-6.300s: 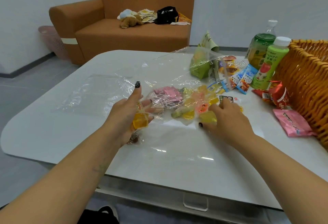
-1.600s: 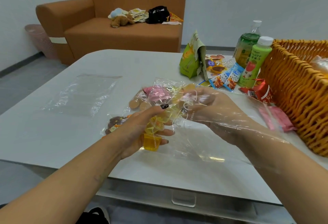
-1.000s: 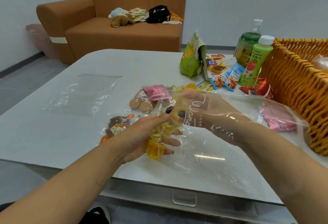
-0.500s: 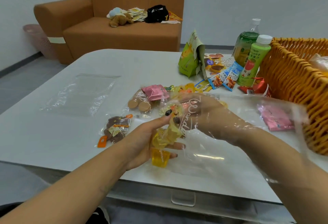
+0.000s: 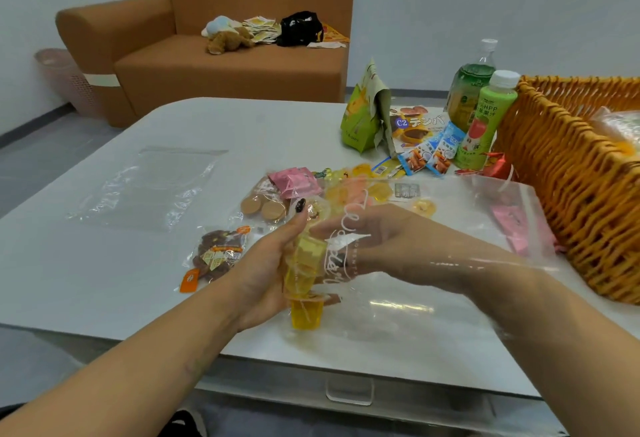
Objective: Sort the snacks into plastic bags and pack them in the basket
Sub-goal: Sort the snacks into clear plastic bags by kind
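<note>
The left hand [image 5: 266, 270] has its grip closed around a stack of yellow jelly cups [image 5: 304, 284], thumb up along the top of them, holding them near the front edge of the surface [image 5: 86, 273]. The right hand [image 5: 391, 246] is pushed inside a clear plastic bag [image 5: 485, 228], fingers reaching toward the cups through the film; it looks fairly open, though whether it pinches a cup I cannot tell. The arrangement probably lets the bag be drawn over the cups. Just beyond the hands lie more loose jelly cups [image 5: 367, 190], a pink packet [image 5: 294, 182] and a pack of round biscuits [image 5: 265, 206]; to the near left of those sits a pack of brown dried snacks [image 5: 218, 253]. A second flat plastic bag [image 5: 149, 187] lies well apart on the left, likely kept for another kind. Farther back stand a green pouch [image 5: 360, 117], small blue packets [image 5: 429, 152] and two drink bottles [image 5: 485, 117]. The wicker basket [image 5: 568, 176] stands at the right edge with a bagged item already in it, so sorting seems partly done.
</note>
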Tool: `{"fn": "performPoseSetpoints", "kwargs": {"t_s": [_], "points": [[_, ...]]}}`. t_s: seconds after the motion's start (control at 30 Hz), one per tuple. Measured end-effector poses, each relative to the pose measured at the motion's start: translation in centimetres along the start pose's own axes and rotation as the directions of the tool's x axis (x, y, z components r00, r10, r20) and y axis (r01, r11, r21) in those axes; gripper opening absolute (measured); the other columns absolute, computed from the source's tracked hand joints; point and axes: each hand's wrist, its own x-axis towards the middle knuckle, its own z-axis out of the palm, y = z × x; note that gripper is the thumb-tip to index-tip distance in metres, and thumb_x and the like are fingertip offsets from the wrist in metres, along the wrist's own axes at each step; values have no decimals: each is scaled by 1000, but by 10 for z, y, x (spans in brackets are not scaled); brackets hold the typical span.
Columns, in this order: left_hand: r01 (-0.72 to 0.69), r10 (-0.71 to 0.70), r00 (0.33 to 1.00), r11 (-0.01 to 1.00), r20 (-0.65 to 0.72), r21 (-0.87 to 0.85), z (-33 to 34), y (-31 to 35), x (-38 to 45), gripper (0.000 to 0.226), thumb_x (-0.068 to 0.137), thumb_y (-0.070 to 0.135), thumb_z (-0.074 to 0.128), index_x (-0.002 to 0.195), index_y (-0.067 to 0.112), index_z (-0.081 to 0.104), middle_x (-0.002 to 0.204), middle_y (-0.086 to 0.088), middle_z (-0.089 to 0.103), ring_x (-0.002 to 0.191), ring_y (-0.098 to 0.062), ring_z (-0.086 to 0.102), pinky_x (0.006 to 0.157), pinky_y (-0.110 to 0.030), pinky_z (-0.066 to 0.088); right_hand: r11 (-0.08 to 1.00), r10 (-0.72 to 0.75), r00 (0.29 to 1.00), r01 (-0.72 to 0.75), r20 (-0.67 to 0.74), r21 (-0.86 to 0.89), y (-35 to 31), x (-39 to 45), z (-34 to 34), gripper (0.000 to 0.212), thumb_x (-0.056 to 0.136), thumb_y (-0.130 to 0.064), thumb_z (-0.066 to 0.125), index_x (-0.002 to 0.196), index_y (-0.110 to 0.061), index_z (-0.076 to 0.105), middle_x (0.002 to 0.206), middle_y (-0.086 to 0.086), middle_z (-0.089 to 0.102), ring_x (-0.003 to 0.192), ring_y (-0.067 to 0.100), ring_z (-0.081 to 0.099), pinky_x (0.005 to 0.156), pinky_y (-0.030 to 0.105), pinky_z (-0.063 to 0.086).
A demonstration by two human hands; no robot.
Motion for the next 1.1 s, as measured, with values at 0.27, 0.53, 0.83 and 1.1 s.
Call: {"fn": "performPoseSetpoints", "kwargs": {"t_s": [0.27, 0.53, 0.83, 1.1], "points": [[-134, 121, 977, 989, -175, -67, -5, 2, 2, 50, 78, 51, 55, 112, 17, 70, 100, -10, 75, 76, -22, 72, 66, -37, 59, 969, -58, 974, 108, -219, 223, -17, -12, -37, 30, 84, 4, 62, 113, -3, 66, 110, 6, 71, 95, 25, 71, 79, 29, 59], [-314, 189, 847, 932, -497, -180, -22, 11, 9, 45, 94, 53, 49, 98, 13, 70, 89, -6, 73, 73, -19, 71, 75, -38, 54, 980, 186, 608, -58, -772, 190, 41, 3, -88, 22, 91, 1, 54, 108, -8, 64, 93, 4, 69, 70, 17, 67, 67, 31, 55], [-404, 217, 772, 893, -597, -198, -30, 20, 13, 45, 97, 50, 47, 83, 12, 65, 82, -6, 72, 66, -20, 72, 69, -34, 52, 795, 179, 724, -505, -666, -336, 92, 32, -68, 78, 85, -60, 58, 149, -30, 26, 144, 12, 28, 121, 33, 49, 99, 42, 42], [-402, 216, 760, 898, -614, -181, -29, 24, 13, 46, 96, 51, 49, 79, 11, 65, 78, -6, 73, 67, -21, 72, 74, -36, 52, 651, 171, 746, -576, -644, -495, 95, 59, -56, 32, 92, -34, 55, 116, -16, 48, 124, 11, 43, 104, 31, 52, 83, 40, 48]]}}
